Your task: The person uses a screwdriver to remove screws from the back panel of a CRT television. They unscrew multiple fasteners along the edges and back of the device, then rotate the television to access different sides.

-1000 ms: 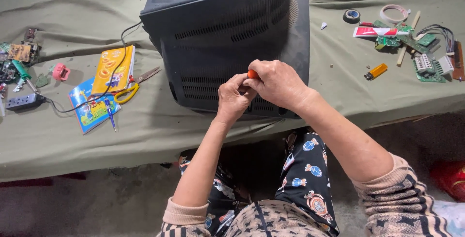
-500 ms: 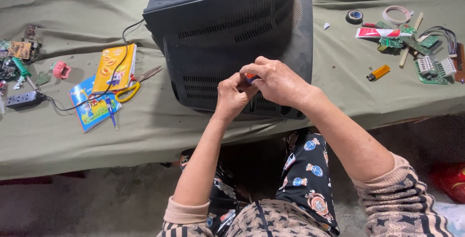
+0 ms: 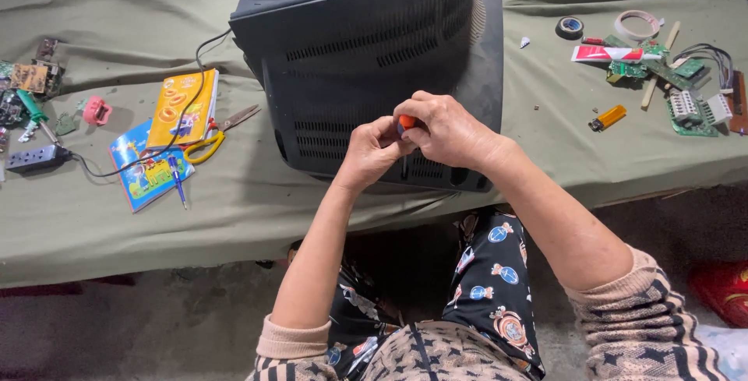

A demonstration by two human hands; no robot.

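Closest to the viewer are the person's lap in dark patterned fabric and two sleeves of a striped knit, with both forearms reaching up toward the desk (image 3: pixel 234 217), which is draped in an olive-green cloth. The left hand (image 3: pixel 370 151) and the right hand (image 3: pixel 444 132) meet in front of the lower back edge of a dark grey television (image 3: pixel 366 46), its vented rear casing facing the person. Between the two hands sits a small tool with an orange-red handle (image 3: pixel 406 123); the right hand's grip is closed around it from above, fingers curled over, while the left hand's fingertips pinch in against it from the side, so both grips are narrow and on the handle. Only a bit of the handle shows, and its tip is hidden. Off to the left on the cloth lie yellow-handled scissors (image 3: pixel 209 138), a yellow booklet (image 3: pixel 181 99) overlapping a blue one (image 3: pixel 148 167), a black cable running across them to a dark adapter (image 3: pixel 35 158), and a pink clip (image 3: pixel 97 110). To the right, well apart from the hands, lie an orange lighter (image 3: pixel 608 118), green circuit boards (image 3: pixel 689 104), a red and white tube (image 3: pixel 615 53) and, farther back, two rolls of tape (image 3: pixel 570 26).
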